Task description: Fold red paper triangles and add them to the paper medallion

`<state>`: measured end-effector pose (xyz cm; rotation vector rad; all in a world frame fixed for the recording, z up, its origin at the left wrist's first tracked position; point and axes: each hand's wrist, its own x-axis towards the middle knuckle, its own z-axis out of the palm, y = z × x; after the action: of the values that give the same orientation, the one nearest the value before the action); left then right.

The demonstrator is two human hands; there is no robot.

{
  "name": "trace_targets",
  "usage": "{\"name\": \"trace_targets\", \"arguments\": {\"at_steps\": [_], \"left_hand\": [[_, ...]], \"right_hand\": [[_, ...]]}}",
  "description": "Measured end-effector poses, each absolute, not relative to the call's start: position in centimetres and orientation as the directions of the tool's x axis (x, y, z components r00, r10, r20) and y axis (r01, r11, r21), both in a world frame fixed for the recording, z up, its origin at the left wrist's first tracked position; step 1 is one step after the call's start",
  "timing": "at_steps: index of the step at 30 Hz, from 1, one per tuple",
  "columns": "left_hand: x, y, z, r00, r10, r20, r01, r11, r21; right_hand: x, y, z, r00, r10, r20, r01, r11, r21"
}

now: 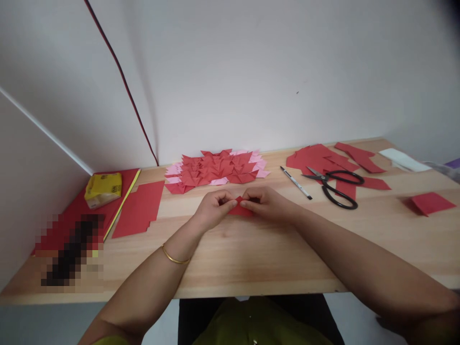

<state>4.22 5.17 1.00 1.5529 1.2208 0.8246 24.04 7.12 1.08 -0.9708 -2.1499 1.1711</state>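
- The yellow packet (104, 187) over on the left bears dark printing; from where I stand the letters are too small and blurred to read.
- It sits on a large red sheet (124, 191) with a yellow strip along its edge; a dark object (74, 249) on the near part of that sheet is pixelated past recognition.
- The left hand (212, 209) has its thumb and fingers pinched together on one side of a small red paper (241, 210), which seems to be folded, though the hands hide much of it.
- The right hand (269, 203) pinches the other side, its thumb tip near the left one, its other fingers curled in behind.
- That paper is at the middle of the wooden surface (223, 266), between the two hands and in front of the person.
- A gold bangle (174, 259) circles the left wrist.
- Just beyond the hands, against the wall, red and pink folded pieces (215, 168) lie in overlapping rows, points sticking out.
- To their right lies a pen (295, 183), then black-handled scissors (325, 178), blades parted, among red offcuts (312, 155).
- Farther right are a white folded sheet (404, 159) and, nearer the person, a creased red piece (433, 203).
- Beside the large sheet, a notched red sheet (141, 208) lies flat.
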Motion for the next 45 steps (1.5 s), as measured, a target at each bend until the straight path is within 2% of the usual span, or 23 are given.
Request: {"name": "trace_targets", "arguments": {"at_steps": [5, 11, 17, 23, 29, 33, 36, 41, 45], "left_hand": [[4.2, 5.2, 1.1, 0.301, 0.952, -0.061, 0.354, -0.052, 0.934], [4.7, 5.2, 1.5, 0.385, 0.923, 0.031, 0.455, -0.219, 0.863], [4.6, 5.2, 1.7, 0.248, 0.967, 0.064, 0.454, -0.174, 0.874], [4.4, 5.4, 1.6, 0.144, 0.989, 0.027, 0.337, -0.075, 0.939], [4.1, 5.7, 0.9, 0.078, 0.996, -0.036, 0.176, 0.022, 0.984], [3.4, 6.3, 0.2, -0.02, 0.998, -0.055, -0.006, 0.055, 0.998], [3.4, 6.4, -0.2, -0.013, 0.998, -0.068, -0.058, 0.067, 0.996], [4.2, 6.0, -0.3, 0.004, 0.999, -0.052, -0.051, 0.052, 0.997], [4.1, 5.8, 0.2, 0.103, 0.99, -0.101, -0.047, 0.106, 0.993]], "right_hand": [[24.3, 7.5, 0.8, -0.645, 0.762, 0.065, 0.336, 0.359, -0.871], [24.0, 7.5, 0.6, -0.691, 0.721, 0.044, 0.34, 0.378, -0.861], [24.2, 7.7, 1.0, -0.705, 0.708, 0.047, 0.408, 0.459, -0.789], [24.8, 8.1, 1.3, -0.701, 0.713, 0.019, 0.459, 0.471, -0.753], [25.2, 8.3, 1.6, -0.672, 0.74, -0.039, 0.498, 0.412, -0.763], [25.9, 8.8, 1.4, -0.57, 0.821, 0.024, 0.473, 0.352, -0.807], [25.8, 9.0, 1.1, -0.512, 0.856, 0.071, 0.423, 0.323, -0.847], [24.8, 8.5, 0.9, -0.527, 0.844, 0.099, 0.393, 0.346, -0.852], [24.7, 8.3, 1.0, -0.516, 0.85, 0.106, 0.396, 0.347, -0.85]]}}
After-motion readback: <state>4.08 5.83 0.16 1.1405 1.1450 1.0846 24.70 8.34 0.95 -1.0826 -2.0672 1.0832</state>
